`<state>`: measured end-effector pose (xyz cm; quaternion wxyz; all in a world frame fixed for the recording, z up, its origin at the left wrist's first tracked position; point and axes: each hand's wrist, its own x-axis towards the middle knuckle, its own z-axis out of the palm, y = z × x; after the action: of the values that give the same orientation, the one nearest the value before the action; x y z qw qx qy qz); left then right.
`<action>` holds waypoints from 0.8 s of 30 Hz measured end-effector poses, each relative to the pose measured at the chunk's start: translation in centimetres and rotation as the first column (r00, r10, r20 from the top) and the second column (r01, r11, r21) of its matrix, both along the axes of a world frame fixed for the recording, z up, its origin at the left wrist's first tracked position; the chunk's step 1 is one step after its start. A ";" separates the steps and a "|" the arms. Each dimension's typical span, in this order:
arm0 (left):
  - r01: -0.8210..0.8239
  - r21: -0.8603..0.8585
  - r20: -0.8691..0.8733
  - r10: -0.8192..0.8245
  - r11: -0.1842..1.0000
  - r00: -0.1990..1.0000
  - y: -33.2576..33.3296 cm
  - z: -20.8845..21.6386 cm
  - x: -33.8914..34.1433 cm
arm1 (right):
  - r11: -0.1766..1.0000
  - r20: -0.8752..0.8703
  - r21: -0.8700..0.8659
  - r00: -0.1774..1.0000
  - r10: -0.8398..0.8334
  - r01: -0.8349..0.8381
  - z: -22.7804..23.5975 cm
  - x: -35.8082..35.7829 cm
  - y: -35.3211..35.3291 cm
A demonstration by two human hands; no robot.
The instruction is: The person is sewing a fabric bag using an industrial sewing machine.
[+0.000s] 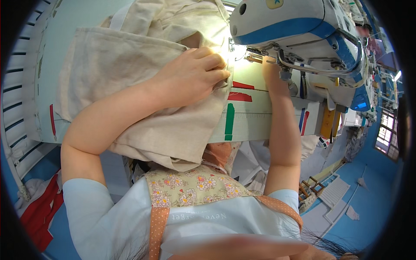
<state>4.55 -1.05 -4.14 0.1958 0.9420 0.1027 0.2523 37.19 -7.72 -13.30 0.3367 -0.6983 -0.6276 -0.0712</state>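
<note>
A large piece of beige cloth point(125, 56), with stitched hems and a pale strap point(122, 16), lies bunched over the left side of the sewing table and droops past its front edge. My left hand point(201, 71) rests on it with curled fingers, gripping the cloth close to its right edge, beside the lit needle area. To the right stands a white and blue sewing machine point(286, 26). My right hand point(269, 67) reaches in beneath the machine's head; the machine parts hide its fingers, so what it touches cannot be made out.
Red tape point(239, 96) and green tape point(229, 121) mark the pale table point(251, 123) near a printed ruler strip. A bent metal rod point(320, 71) juts from the machine. White slatted rails point(13, 86) stand at the left, with red fabric point(41, 212) below. A wooden stool point(313, 187) stands at the right.
</note>
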 end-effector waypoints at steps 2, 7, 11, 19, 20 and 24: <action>-0.005 -0.001 0.011 0.005 1.000 1.000 0.0 -0.1 0.1 | 0.989 0.278 -0.103 0.958 -0.077 0.110 -0.2 2.9 0.1; 0.001 0.005 0.012 -0.001 1.000 1.000 0.1 0.0 0.1 | 0.938 0.468 -0.032 0.834 -0.292 0.346 0.3 3.3 0.4; 0.023 -0.013 0.050 -0.023 1.000 0.998 0.2 -0.2 0.1 | 0.846 0.542 -0.225 0.784 -0.304 0.483 4.0 1.3 -0.2; -0.010 -0.145 0.052 0.018 0.989 0.998 0.1 0.1 -0.6 | 0.997 0.009 -0.045 0.998 -0.056 0.057 12.1 -12.7 -6.5; -0.005 -0.160 0.051 0.014 0.987 0.999 0.2 0.2 -0.6 | 0.997 0.006 -0.046 0.998 -0.063 0.063 12.2 -14.0 -7.1; -0.003 -0.279 -0.031 -0.006 0.960 0.999 0.6 0.6 -0.7 | 0.996 -0.449 0.029 0.889 0.088 -0.084 11.6 -16.6 -8.9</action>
<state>3.85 -0.43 -3.51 0.3250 0.9091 0.1396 0.2201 20.56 -16.65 -1.73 0.4786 -0.6659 -0.5628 0.1044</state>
